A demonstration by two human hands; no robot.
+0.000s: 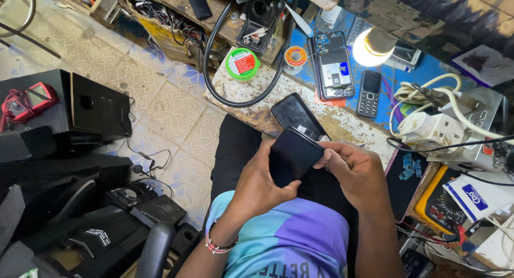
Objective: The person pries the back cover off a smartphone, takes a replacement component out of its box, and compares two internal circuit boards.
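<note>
A black smartphone (pixel 292 156) is held over my lap, its dark glass side facing up. My left hand (pixel 258 184) cups it from below and from the left, thumb along its lower edge. From the right, my right hand (pixel 353 168) grips the phone's upper corner with its fingertips. A second black smartphone (pixel 296 116) lies just beyond it on the worn edge of the workbench (pixel 251 90). A bead bracelet sits on my left wrist.
On the bench are an opened phone showing its insides (pixel 333 64), a small keypad phone (pixel 369 93), a lit lamp (pixel 370 46), a green round tin (pixel 242 62), a solder spool (pixel 295 57), a black hose and white cables (pixel 428 122). A black speaker (pixel 96 104) stands on the tiled floor at left.
</note>
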